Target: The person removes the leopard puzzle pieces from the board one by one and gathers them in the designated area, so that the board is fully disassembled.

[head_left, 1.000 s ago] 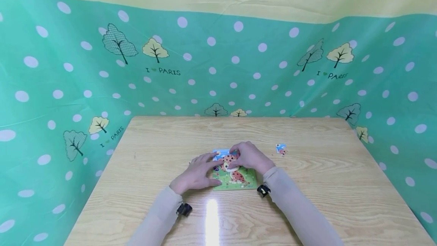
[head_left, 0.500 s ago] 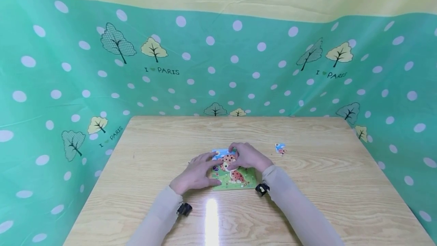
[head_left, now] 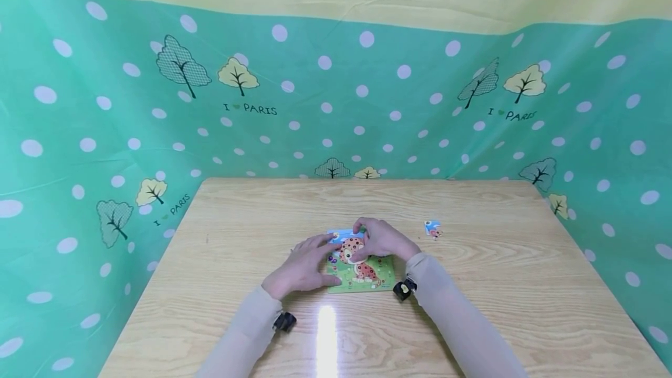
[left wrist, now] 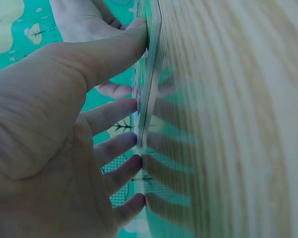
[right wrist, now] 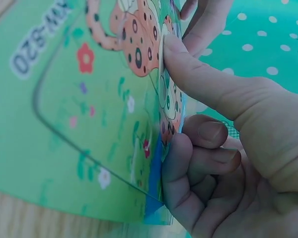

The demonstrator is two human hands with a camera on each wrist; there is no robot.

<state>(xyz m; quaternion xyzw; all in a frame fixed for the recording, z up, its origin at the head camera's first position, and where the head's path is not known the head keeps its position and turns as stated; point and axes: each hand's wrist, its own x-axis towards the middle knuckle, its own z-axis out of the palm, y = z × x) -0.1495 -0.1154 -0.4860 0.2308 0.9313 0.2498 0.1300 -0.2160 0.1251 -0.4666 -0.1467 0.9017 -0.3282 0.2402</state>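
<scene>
A flat jigsaw puzzle board [head_left: 362,286] with a spotted leopard on a green and blue ground lies at mid-table. My left hand [head_left: 301,267] spreads over its left side: in the left wrist view, the thumb [left wrist: 124,44] touches the board's edge and the fingertips rest along the board and table. On the upper right of the board, my right hand [head_left: 384,240] pinches a puzzle piece [right wrist: 169,101] with part of the leopard's face between thumb and curled index finger. That piece stands slightly raised from the board. My right palm hides part of the picture.
A loose blue puzzle piece [head_left: 433,228] with a spotted part lies to the right of the board. The wooden table [head_left: 472,296] runs back to a green dotted curtain [head_left: 336,86], which also hangs at both sides.
Both hands stay at almost the same spots on the board, with only slight shifts of the right wrist. The view itself sways a little.
</scene>
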